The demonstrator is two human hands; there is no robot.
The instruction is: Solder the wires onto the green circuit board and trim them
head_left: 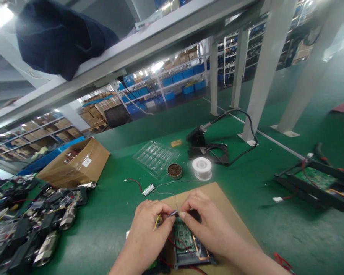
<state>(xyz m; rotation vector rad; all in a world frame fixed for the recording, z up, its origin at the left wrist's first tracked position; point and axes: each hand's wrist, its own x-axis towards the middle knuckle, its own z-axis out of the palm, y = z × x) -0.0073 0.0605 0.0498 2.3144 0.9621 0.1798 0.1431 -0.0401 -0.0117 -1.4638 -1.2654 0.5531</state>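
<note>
My left hand [147,229] and my right hand [206,219] meet over a green circuit board [185,236] in a black frame, which lies on a brown cardboard sheet [215,193]. The fingertips of both hands pinch thin wires at the board's far edge; a yellow wire [157,221] runs under my left fingers, red wires trail below. A thin solder wire [169,185] leads from my hands toward a white solder spool [202,168].
On the green mat: a soldering iron in its stand [200,139], a round tin [174,170], a clear plastic tray [156,157], a cardboard box [77,162], a heap of dark modules [25,225] at left, a black fixture [318,183] at right.
</note>
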